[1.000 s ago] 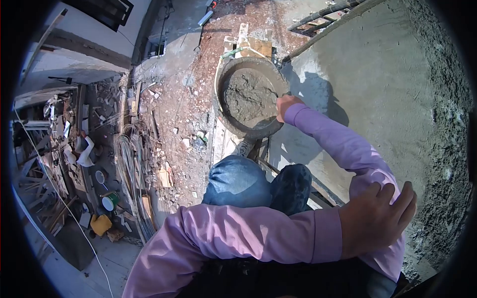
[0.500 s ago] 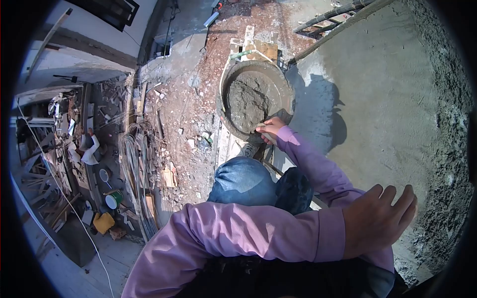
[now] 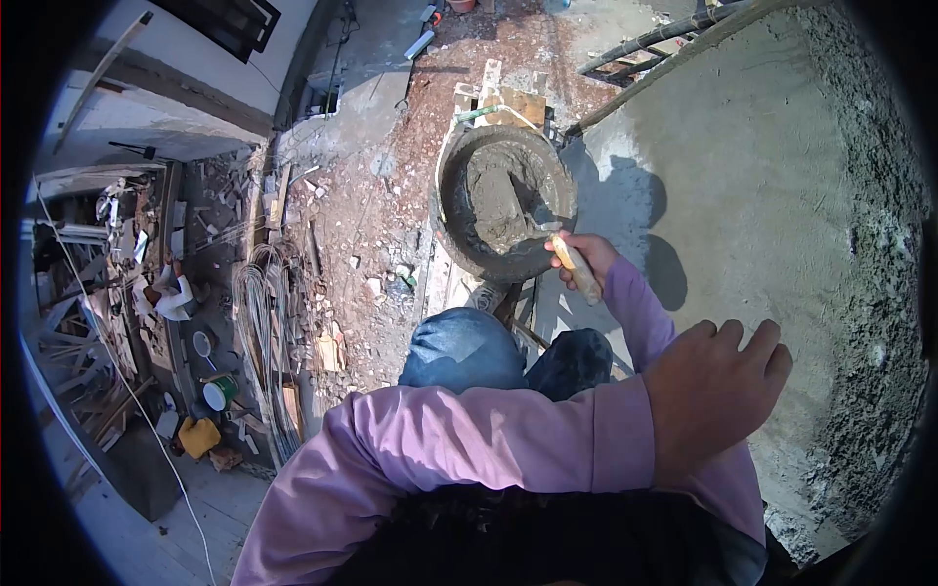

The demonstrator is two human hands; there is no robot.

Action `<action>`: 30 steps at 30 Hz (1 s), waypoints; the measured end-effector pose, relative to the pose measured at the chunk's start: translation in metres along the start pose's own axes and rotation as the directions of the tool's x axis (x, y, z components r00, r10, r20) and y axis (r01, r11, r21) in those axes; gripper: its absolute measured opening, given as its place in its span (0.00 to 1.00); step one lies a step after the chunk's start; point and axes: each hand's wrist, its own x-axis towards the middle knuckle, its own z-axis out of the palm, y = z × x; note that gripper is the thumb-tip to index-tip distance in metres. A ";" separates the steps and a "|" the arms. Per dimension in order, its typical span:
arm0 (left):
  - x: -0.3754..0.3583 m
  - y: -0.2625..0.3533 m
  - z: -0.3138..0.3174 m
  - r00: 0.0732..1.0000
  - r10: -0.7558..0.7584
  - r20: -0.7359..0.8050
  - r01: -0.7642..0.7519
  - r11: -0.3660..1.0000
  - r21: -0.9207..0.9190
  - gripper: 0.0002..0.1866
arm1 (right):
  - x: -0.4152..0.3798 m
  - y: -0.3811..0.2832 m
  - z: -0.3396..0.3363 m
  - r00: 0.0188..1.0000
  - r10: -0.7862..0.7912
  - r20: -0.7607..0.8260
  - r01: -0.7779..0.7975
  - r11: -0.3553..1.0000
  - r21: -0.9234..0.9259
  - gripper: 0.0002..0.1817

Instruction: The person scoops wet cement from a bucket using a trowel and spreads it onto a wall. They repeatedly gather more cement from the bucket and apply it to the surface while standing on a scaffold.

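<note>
My right hand (image 3: 583, 256) is wrapped round the light wooden handle (image 3: 576, 271) of a trowel. The trowel's grey blade (image 3: 518, 195) lies against wet mortar (image 3: 491, 200) inside a round dark bucket (image 3: 456, 239). My left forearm crosses in front of my body, and my left hand (image 3: 718, 396) is at the right, back upward, fingers bent and apart. Nothing shows in it; its palm is hidden. Below it and to the right lies a wall surface of smooth grey plaster (image 3: 743, 215).
The bucket stands on pale boards (image 3: 447, 278) by my knees (image 3: 464, 352). Rough plaster (image 3: 874, 293) edges the wall. Coiled rods (image 3: 262, 332), a green-and-white pail (image 3: 220, 393) and a yellow container (image 3: 199, 438) are at left. A person (image 3: 174, 295) is among the debris below.
My right hand has shifted right, away from the bucket's near rim, and the trowel's handle and blade now show. My left hand has moved slightly left and up.
</note>
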 end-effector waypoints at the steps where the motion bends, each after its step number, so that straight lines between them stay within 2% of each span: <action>1: 0.008 -0.011 -0.016 0.997 -0.029 0.073 0.033 0.998 -0.052 0.16 | -0.012 0.002 0.010 0.990 -0.049 -0.131 0.026 0.984 -0.177 0.18; 2: 0.015 -0.022 -0.034 0.998 -0.067 0.002 0.067 0.995 -0.074 0.15 | -0.024 0.005 0.017 0.960 -0.125 -0.251 0.031 0.937 -0.347 0.17; 3: 0.025 -0.036 -0.051 0.993 -0.100 -0.063 0.094 0.991 -0.097 0.14 | -0.034 0.007 0.019 0.943 -0.147 -0.299 -0.031 0.855 -0.518 0.14; 4: 0.036 -0.069 -0.051 0.969 -0.135 -0.208 0.125 0.990 -0.062 0.12 | -0.047 0.019 0.029 0.903 -0.252 -0.349 0.054 0.870 -0.490 0.13; 5: 0.045 -0.116 -0.059 0.955 -0.169 -0.243 0.197 0.976 0.094 0.12 | -0.057 0.031 0.042 0.841 -0.360 -0.405 0.150 0.873 -0.463 0.13; 7: 0.055 -0.222 -0.067 0.930 -0.197 -0.309 0.299 0.894 0.333 0.16 | -0.062 0.055 0.032 0.830 -0.361 -0.425 0.222 0.913 -0.343 0.13; 8: 0.051 -0.280 -0.072 0.940 -0.299 -0.164 0.340 0.787 0.514 0.21 | -0.069 0.069 0.030 0.790 -0.419 -0.448 0.266 0.892 -0.366 0.15; 9: 0.036 -0.352 -0.069 0.907 -0.415 -0.069 0.346 0.642 0.684 0.31 | -0.083 0.080 0.036 0.734 -0.468 -0.492 0.302 0.874 -0.381 0.13; 10: 0.030 -0.372 -0.072 0.749 -0.663 0.004 0.406 0.463 0.788 0.39 | -0.097 0.093 0.039 0.681 -0.501 -0.534 0.329 0.861 -0.388 0.11; 11: 0.019 -0.407 -0.076 0.632 -0.774 0.036 0.404 0.369 0.837 0.43 | -0.106 0.110 0.032 0.633 -0.536 -0.558 0.372 0.843 -0.388 0.12; 12: 0.017 -0.406 -0.085 0.507 -0.855 0.107 0.430 0.358 0.829 0.44 | -0.109 0.126 0.023 0.594 -0.565 -0.573 0.411 0.825 -0.388 0.13; 13: 0.010 -0.406 -0.090 0.535 -0.834 0.135 0.430 0.407 0.806 0.39 | -0.117 0.142 0.015 0.516 -0.603 -0.609 0.435 0.797 -0.420 0.14; 14: -0.007 -0.476 -0.100 0.637 -0.721 0.273 0.398 0.611 0.684 0.34 | -0.128 0.154 0.004 0.435 -0.637 -0.636 0.416 0.769 -0.486 0.14; 15: -0.007 -0.475 -0.101 0.664 -0.677 0.317 0.425 0.691 0.584 0.31 | -0.140 0.167 -0.007 0.360 -0.665 -0.654 0.382 0.745 -0.547 0.15; 16: -0.013 -0.467 -0.093 0.691 -0.658 0.301 0.579 0.752 0.315 0.29 | -0.153 0.179 -0.016 0.292 -0.688 -0.665 0.335 0.724 -0.603 0.15; 18: -0.001 -0.431 -0.088 0.694 -0.669 0.266 0.611 0.742 0.276 0.27 | -0.177 0.192 -0.033 0.207 -0.680 -0.704 0.237 0.733 -0.638 0.17; 20: 0.015 -0.387 -0.085 0.693 -0.653 0.306 0.595 0.757 0.269 0.24 | -0.191 0.205 -0.048 0.154 -0.648 -0.746 0.174 0.761 -0.625 0.19; 22: 0.022 -0.360 -0.081 0.627 -0.680 0.379 0.661 0.722 0.202 0.21 | -0.197 0.212 -0.058 0.135 -0.664 -0.736 0.273 0.738 -0.616 0.20; 23: 0.015 -0.352 -0.071 0.613 -0.745 0.262 0.751 0.653 0.100 0.21 | -0.196 0.215 -0.058 0.125 -0.674 -0.728 0.321 0.722 -0.613 0.20; 24: 0.005 -0.343 -0.060 0.574 -0.806 0.145 0.816 0.578 -0.020 0.21 | -0.193 0.216 -0.056 0.130 -0.662 -0.738 0.300 0.735 -0.607 0.20; 25: 0.005 -0.323 -0.061 0.409 -0.886 0.217 0.911 0.384 -0.149 0.23 | -0.188 0.214 -0.053 0.134 -0.651 -0.748 0.281 0.748 -0.601 0.19; 26: 0.002 -0.326 -0.061 0.316 -0.924 0.217 0.929 0.255 -0.267 0.23 | -0.182 0.213 -0.052 0.136 -0.637 -0.759 0.263 0.761 -0.593 0.19; 27: -0.006 -0.336 -0.069 0.287 -0.913 0.290 0.922 0.181 -0.344 0.21 | -0.174 0.215 -0.052 0.157 -0.655 -0.739 0.282 0.747 -0.602 0.20; 28: -0.008 -0.321 -0.068 0.234 -0.947 0.221 0.928 0.149 -0.343 0.21 | -0.164 0.217 -0.050 0.166 -0.669 -0.724 0.306 0.733 -0.607 0.20; 30: -0.017 -0.336 -0.078 0.262 -0.923 0.281 0.908 0.138 -0.395 0.23 | -0.150 0.227 -0.044 0.139 -0.734 -0.665 0.346 0.665 -0.662 0.20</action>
